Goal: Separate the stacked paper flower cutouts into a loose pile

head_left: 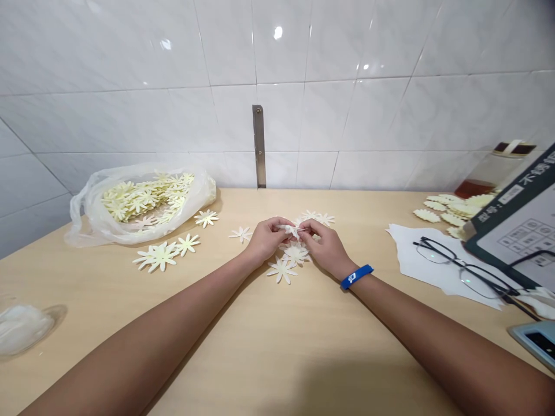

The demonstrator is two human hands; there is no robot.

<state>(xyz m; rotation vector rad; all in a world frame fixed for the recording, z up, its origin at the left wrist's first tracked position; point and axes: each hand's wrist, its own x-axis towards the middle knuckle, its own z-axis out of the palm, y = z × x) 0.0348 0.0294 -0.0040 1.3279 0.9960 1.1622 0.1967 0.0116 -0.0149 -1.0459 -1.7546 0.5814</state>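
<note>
- White, bunched-up piece [289,229] (partly hidden), held over flat flowers [282,270].
- Left hand [269,240] and right hand [324,247] pinch it, each nearly closed.
- Table [243,358] meets wall [318,167] behind; wide wood shows on both sides.

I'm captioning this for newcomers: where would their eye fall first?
Probably the left hand and right hand, pinching a white piece over pale flower cutouts at centre. A blue wristband stands out on the right wrist. At left gapes a translucent plastic bag of yellowish cutouts; at right, eyeglasses over white paper.
</note>
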